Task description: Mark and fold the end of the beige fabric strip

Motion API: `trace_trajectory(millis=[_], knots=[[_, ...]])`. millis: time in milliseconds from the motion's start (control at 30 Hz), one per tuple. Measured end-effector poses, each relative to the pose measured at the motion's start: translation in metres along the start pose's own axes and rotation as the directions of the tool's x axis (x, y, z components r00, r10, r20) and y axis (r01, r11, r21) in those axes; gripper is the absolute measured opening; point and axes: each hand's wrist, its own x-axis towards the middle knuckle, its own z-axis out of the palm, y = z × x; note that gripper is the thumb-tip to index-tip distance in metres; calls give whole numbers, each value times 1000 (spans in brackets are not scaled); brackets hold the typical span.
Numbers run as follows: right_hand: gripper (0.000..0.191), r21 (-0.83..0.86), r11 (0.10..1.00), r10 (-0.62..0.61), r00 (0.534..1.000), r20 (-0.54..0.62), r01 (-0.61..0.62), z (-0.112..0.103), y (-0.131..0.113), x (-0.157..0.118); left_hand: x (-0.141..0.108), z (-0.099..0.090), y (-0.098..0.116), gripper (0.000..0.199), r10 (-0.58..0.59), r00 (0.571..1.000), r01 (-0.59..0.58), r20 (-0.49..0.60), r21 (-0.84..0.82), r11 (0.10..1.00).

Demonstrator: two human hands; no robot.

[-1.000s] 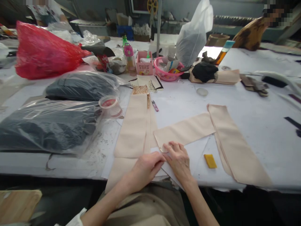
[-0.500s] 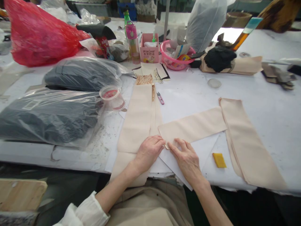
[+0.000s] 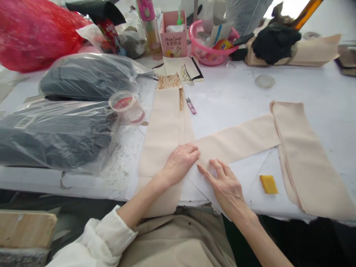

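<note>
A beige strip (image 3: 239,139) of leather-like material slants across white paper, its left end overlapping a longer beige piece (image 3: 161,129). My left hand (image 3: 180,161) has its fingers bent and pressed together on the strip's left end; the thumb is hidden. With fingers spread, my right hand (image 3: 228,187) touches the strip's lower edge near that same end. To the right, a stack of beige pieces (image 3: 308,155) lies against the strip's far end. A yellow block (image 3: 269,184) rests on the paper between this stack and my right hand.
Pink thread snips (image 3: 191,106) lie beyond the strip. At left are dark bundles in clear plastic bags (image 3: 75,129) and a clear tub (image 3: 128,107). Behind stand a pink box (image 3: 174,40), a pink basket (image 3: 214,53) and a red bag (image 3: 41,37). The table's front edge runs below my hands.
My left hand has shifted up onto the strip's left end, covering its corner. My right hand's fingers have spread a little. The camera view has tilted down and come closer.
</note>
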Motion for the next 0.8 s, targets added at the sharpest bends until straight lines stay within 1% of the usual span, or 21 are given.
trace_trajectory(millis=[67, 133, 200, 333, 433, 567, 633, 733, 800], knots=[[54, -16, 1000, -7, 1000, -9, 7, -1, 0, 0, 9, 2, -3, 20, -4, 1000, 3, 17, 7, 1000], [51, -41, 999, -12, 1000, -16, 11, -2, -2, 1, 14, 5, -5, 32, -2, 1000, 1, 17, 39, 999], [47, -85, 996, -21, 1000, -20, 19, -2, -4, 3, 17, 7, -6, 38, 4, 1000, -5, 13, 45, 999], [44, -194, 981, -35, 999, -21, 30, -2, -7, 6, 21, 6, -11, 31, -3, 999, 5, 44, -43, 999], [42, -205, 978, -50, 998, -28, 43, 0, -6, 7, 22, 4, -13, 29, -15, 998, 20, 61, -86, 996], [43, -128, 991, -36, 998, -44, 30, 0, -5, 3, 22, 4, -13, 29, -23, 997, 30, 67, -100, 995], [44, -26, 999, -48, 997, -53, 47, 1, -8, 0, 22, 5, -12, 29, -24, 998, 29, 58, -99, 995], [47, 149, 984, -82, 991, -105, 97, 4, -11, -3, 22, 7, -12, 28, -18, 999, 22, 39, -94, 995], [47, 205, 975, -63, 991, -121, 87, 5, -13, -3, 22, 7, -13, 27, -17, 999, 21, 40, -92, 996]])
